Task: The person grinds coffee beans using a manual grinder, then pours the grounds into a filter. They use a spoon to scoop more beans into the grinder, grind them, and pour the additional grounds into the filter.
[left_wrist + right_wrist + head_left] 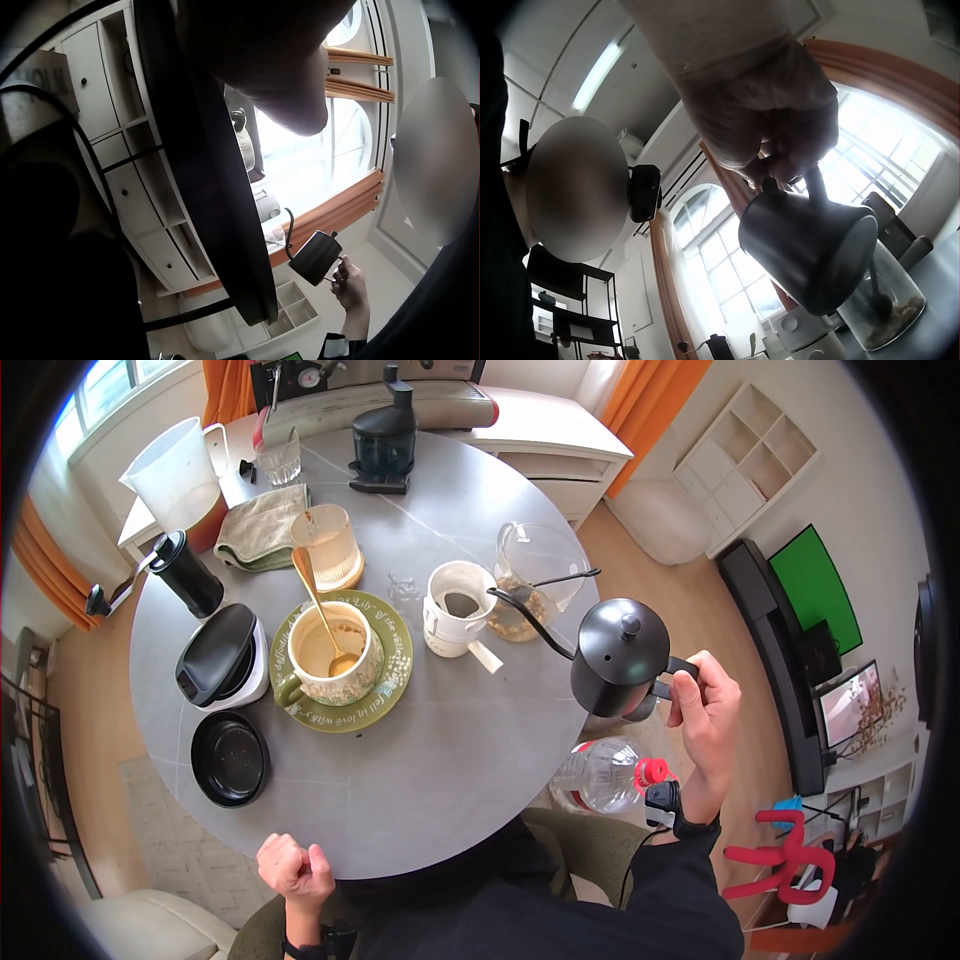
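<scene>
My right hand [708, 710] grips the handle of a black gooseneck kettle [620, 655], raised at the table's right side. The kettle's thin spout points left, its tip over the rim of a white handled vessel [455, 632] with dark contents. Behind the spout stands a glass jug [560, 555] with brownish pieces and a black spoon in it. In the right wrist view the kettle [802, 251] hangs beneath the hand, close to the jug. My left hand [296, 868] rests idle at the table's front edge, fingers loosely curled, holding nothing.
On the round grey table [440, 760] stand a patterned cup [370, 670] with a gold spoon on a green plate [385, 705], a ribbed glass [330, 540], a hand grinder [187, 575], a scale [225, 655] and a black dish [230, 760]. A plastic bottle [605, 775] stands beyond the right edge.
</scene>
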